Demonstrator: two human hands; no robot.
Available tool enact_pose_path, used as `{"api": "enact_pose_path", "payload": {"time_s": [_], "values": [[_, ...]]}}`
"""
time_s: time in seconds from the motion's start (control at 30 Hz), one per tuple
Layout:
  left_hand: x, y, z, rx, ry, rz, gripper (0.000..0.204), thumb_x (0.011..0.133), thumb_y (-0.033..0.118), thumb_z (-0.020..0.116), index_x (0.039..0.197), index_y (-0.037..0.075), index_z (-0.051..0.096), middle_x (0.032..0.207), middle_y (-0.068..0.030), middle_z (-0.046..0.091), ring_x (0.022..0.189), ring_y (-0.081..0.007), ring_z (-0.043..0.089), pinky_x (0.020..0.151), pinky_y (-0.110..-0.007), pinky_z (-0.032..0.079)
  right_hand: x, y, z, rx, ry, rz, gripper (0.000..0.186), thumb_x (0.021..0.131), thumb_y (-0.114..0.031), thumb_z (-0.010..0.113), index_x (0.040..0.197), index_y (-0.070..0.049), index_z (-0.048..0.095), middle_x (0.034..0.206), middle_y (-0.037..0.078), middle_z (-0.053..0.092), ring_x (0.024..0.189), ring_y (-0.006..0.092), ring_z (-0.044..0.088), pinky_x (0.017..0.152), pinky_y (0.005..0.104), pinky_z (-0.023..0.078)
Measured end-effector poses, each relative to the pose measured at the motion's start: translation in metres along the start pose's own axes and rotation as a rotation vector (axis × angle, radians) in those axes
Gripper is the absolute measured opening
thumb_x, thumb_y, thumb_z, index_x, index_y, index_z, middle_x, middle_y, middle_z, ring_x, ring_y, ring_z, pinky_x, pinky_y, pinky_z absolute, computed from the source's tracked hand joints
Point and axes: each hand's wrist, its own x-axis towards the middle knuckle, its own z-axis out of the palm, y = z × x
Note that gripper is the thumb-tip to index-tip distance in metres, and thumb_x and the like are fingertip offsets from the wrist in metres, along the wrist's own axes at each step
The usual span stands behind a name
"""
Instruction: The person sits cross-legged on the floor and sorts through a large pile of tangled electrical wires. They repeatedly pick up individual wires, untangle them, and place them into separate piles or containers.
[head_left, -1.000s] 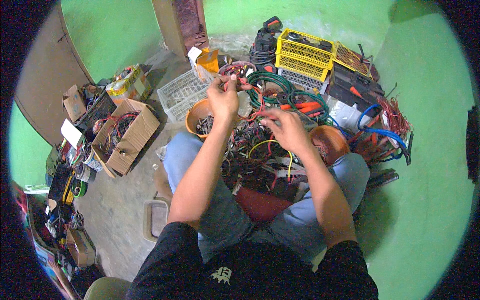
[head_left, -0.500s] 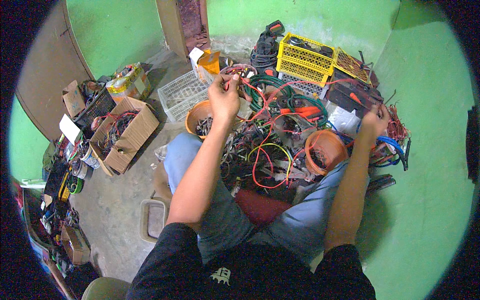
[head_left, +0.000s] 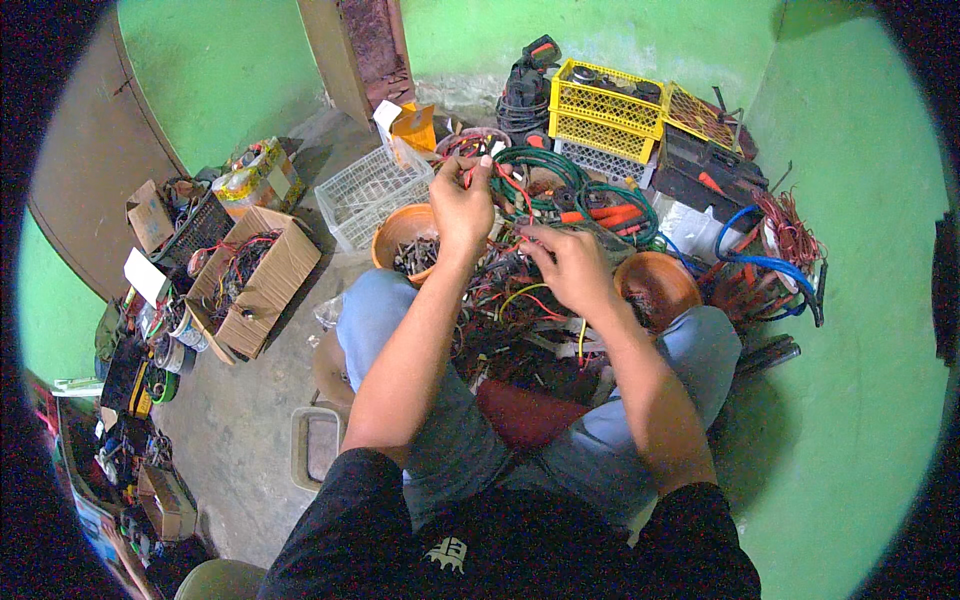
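My left hand is raised over the heap, its thumb and fingers pinched on a red wire. From there the wire runs down toward my right hand, whose thumb and forefinger are pinched at its lower stretch. The fingertips of both hands are partly hidden. Beneath them spreads a tangled heap of cables and scrap, with a yellow wire hanging in it. An orange pot of small dark pieces stands by my left forearm. Another orange pot is beside my right wrist.
Behind the heap lie a coiled green hose or cable and stacked yellow crates. A clear plastic crate and a cardboard box of wires stand at left. Blue cable lies at right near the green wall.
My right hand has come in from the far right to close beside my left hand. The red wire, stretched across between them before, now spans a short gap. My left hand has shifted slightly.
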Motion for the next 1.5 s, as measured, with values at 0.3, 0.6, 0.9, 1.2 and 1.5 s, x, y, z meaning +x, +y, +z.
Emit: {"api": "enact_pose_path", "payload": {"time_s": [0.3, 0.6, 0.9, 1.2, 1.5], "values": [[0.014, 0.015, -0.023, 0.088, 0.134, -0.102, 0.02, 0.094, 0.013, 0.058, 0.085, -0.004, 0.056, 0.07, -0.0101, 0.062, 0.041, -0.0156, 0.053, 0.035, -0.029, 0.043, 0.012, 0.067, -0.119, -0.101, 1.024, 0.158, 0.017, 0.089, -0.013, 0.058, 0.089, -0.001, 0.07, 0.076, 0.008, 0.069, 0.063, 0.0214, 0.064, 0.06, 0.0337, 0.051], [0.017, 0.009, -0.02, 0.096, 0.172, -0.018, 0.021, 0.093, 0.016, 0.061, 0.084, -0.003, 0.056, 0.061, -0.0061, 0.056, 0.04, -0.0133, 0.051, 0.033, -0.028, 0.039, 0.005, 0.116, -0.118, -0.254, 0.71, 0.096, 0.029, 0.088, -0.018, 0.062, 0.111, -0.001, 0.065, 0.113, 0.016, 0.065, 0.107, 0.0285, 0.06, 0.097, 0.0374, 0.043], [0.008, 0.011, 0.0, -0.012, 0.146, -0.045, 0.018, 0.093, 0.014, 0.059, 0.084, -0.001, 0.056, 0.058, -0.0049, 0.056, 0.038, -0.0113, 0.048, 0.032, -0.028, 0.036, 0.002, -0.007, -0.003, 0.07, 0.036, 0.06, 0.028, 0.086, -0.028, 0.065, 0.1, -0.003, 0.065, 0.087, 0.014, 0.069, 0.081, 0.0338, 0.067, 0.075, 0.0421, 0.052], [0.015, 0.008, -0.019, -0.009, 0.22, -0.083, 0.019, 0.093, 0.015, 0.06, 0.083, 0.0, 0.056, 0.06, -0.0051, 0.056, 0.038, -0.0104, 0.047, 0.033, -0.028, 0.035, 0.021, 0.11, -0.105, 0.157, 0.843, 0.092, 0.018, 0.087, -0.007, 0.053, 0.095, -0.001, 0.069, 0.082, 0.009, 0.068, 0.064, 0.0142, 0.061, 0.058, 0.0312, 0.049], [0.013, 0.015, -0.019, 0.063, 0.203, -0.083, 0.023, 0.09, 0.021, 0.065, 0.085, 0.0, 0.061, 0.062, -0.0047, 0.058, 0.047, -0.0111, 0.051, 0.042, -0.028, 0.04, 0.015, 0.107, -0.092, -0.312, 0.505, 0.331, 0.054, 0.078, -0.007, 0.062, 0.129, 0.004, 0.048, 0.128, 0.025, 0.049, 0.121, 0.0362, 0.046, 0.104, 0.0424, 0.035]]}}
